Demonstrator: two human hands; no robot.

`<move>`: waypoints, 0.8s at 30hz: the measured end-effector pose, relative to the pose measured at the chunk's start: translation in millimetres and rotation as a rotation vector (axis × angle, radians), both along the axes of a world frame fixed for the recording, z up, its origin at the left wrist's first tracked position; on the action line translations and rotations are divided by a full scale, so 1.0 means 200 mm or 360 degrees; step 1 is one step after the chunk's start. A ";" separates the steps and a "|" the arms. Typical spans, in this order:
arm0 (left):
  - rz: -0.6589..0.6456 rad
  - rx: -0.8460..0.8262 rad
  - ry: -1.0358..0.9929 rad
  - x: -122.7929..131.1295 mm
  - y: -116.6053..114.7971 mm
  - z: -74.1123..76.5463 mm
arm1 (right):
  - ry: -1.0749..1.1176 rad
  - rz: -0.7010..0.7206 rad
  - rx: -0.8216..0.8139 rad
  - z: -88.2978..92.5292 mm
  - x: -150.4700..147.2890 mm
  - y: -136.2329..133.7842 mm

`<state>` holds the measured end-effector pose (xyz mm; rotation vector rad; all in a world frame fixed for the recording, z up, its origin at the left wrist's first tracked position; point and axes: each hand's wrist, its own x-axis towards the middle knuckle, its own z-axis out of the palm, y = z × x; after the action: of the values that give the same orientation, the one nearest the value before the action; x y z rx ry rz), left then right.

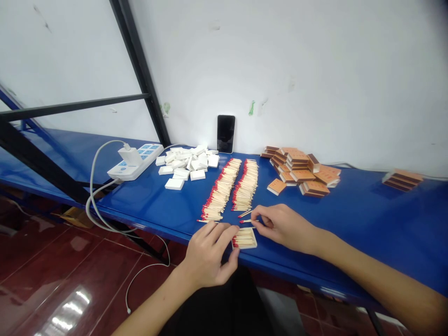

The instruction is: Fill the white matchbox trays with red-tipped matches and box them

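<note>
At the table's front edge lies a small white matchbox tray (255, 243) with several red-headed matches lying side by side in it. My left hand (212, 254) grips its left end between thumb and fingers. My right hand (282, 226), just above and right of the tray, pinches the plain end of a single match (246, 221); the match's red head points left. Beyond my hands, two long rows of loose matches, a left row (221, 191) and a right row (246, 186), run back towards the wall with their heads to the left.
A pile of white tray pieces (189, 162) lies back left, beside a power strip (136, 163) with a plugged-in charger and cables. Orange matchbox sleeves (301, 172) are heaped back right, with a smaller stack (402, 179) farther right. A phone (226, 134) leans on the wall.
</note>
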<state>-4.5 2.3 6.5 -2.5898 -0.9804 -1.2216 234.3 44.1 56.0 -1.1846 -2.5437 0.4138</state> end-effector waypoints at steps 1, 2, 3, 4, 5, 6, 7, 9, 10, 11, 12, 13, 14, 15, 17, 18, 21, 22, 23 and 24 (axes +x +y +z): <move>-0.0002 0.0001 0.0001 0.00 0.00 0.00 | -0.0022 0.0012 0.0027 0.00 0.00 0.00; -0.0003 0.0001 0.0002 0.00 0.00 0.00 | -0.0044 0.0021 0.0056 0.00 0.00 0.00; -0.0004 0.0002 0.0002 0.00 0.00 0.00 | -0.0062 0.0028 0.0081 0.00 0.01 0.00; -0.0006 0.0003 0.0000 0.00 0.00 0.00 | -0.0074 0.0030 0.0095 0.01 0.01 0.00; -0.0008 0.0004 -0.0003 0.00 0.00 0.00 | -0.0076 0.0026 0.0100 0.01 0.01 0.00; -0.0012 0.0007 -0.0006 0.00 0.00 0.00 | -0.0068 0.0021 0.0102 0.01 0.01 0.00; -0.0014 0.0010 -0.0006 0.00 0.00 0.00 | -0.0057 0.0017 0.0105 0.02 0.01 -0.01; -0.0014 0.0012 0.0001 -0.01 0.00 0.00 | -0.0042 0.0021 0.0117 0.02 0.02 -0.02; -0.0016 0.0013 0.0003 -0.01 0.00 0.00 | -0.0039 0.0030 0.0129 0.03 0.02 -0.02; -0.0020 0.0010 0.0004 -0.01 0.00 0.01 | -0.0042 0.0040 0.0140 0.03 0.02 -0.02; -0.0026 0.0007 0.0003 -0.01 0.00 0.01 | -0.0052 0.0048 0.0145 0.02 0.02 -0.02; -0.0034 0.0005 0.0000 -0.01 0.00 0.01 | -0.0066 0.0049 0.0143 0.02 0.02 -0.02; -0.0041 0.0003 -0.0002 -0.01 0.00 0.01 | -0.0084 0.0045 0.0136 0.02 0.02 -0.02; -0.0047 0.0004 -0.0002 -0.01 -0.01 0.01 | -0.0103 0.0040 0.0126 0.02 0.02 -0.01; -0.0052 0.0014 -0.0002 -0.01 -0.01 0.00 | -0.0135 0.0020 0.0118 0.01 0.02 -0.01; -0.0051 0.0019 -0.0003 -0.01 -0.01 0.00 | -0.0142 0.0016 0.0119 0.01 0.02 -0.01; -0.0046 0.0016 -0.0005 -0.01 0.00 0.00 | -0.0157 0.0021 0.0125 0.01 0.02 -0.01; -0.0043 0.0011 -0.0006 -0.01 0.00 0.00 | -0.0165 0.0023 0.0121 0.01 0.02 -0.01; -0.0042 0.0008 -0.0005 -0.01 0.00 0.00 | -0.0171 0.0025 0.0115 0.01 0.02 -0.01; -0.0042 0.0009 -0.0005 -0.01 0.00 0.01 | -0.0172 0.0026 0.0109 0.01 0.02 -0.01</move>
<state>-6.3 1.9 7.6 -2.6054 -0.9454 -1.2335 238.6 42.2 58.0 -1.1918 -2.6379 0.2706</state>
